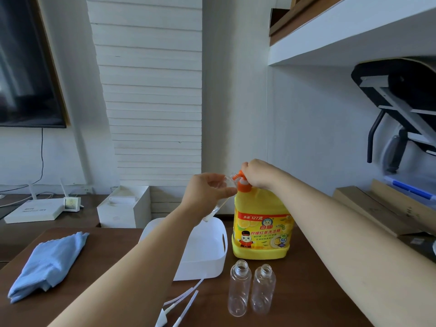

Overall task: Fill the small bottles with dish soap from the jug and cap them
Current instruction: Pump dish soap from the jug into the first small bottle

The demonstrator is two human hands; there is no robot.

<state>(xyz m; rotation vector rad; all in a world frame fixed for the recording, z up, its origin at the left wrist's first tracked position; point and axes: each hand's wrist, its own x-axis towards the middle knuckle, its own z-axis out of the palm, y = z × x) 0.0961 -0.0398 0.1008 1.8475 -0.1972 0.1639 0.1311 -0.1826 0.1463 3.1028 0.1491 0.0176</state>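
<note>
Bottle [216, 208] gripped by left hand [210, 190], right hand [257, 173] clasping jug pump [240, 178], basin [205, 252], cloth [49, 263] beside.

The yellow jug [260, 232] is standing upright on the table [306, 303]. The right hand [257, 177] is gripping its orange pump [240, 182] from above. At 9 o'clock from the pump, the left hand [210, 192] is holding a clear small bottle [218, 206] tilted, with its open mouth reaching up to the spout. At 6 o'clock from the jug, a second bottle [239, 287] and a third bottle [263, 287] are standing upright side by side, clear and uncapped. At 8 o'clock from them, white caps [162, 317] with long tubes are lying flat.
</note>
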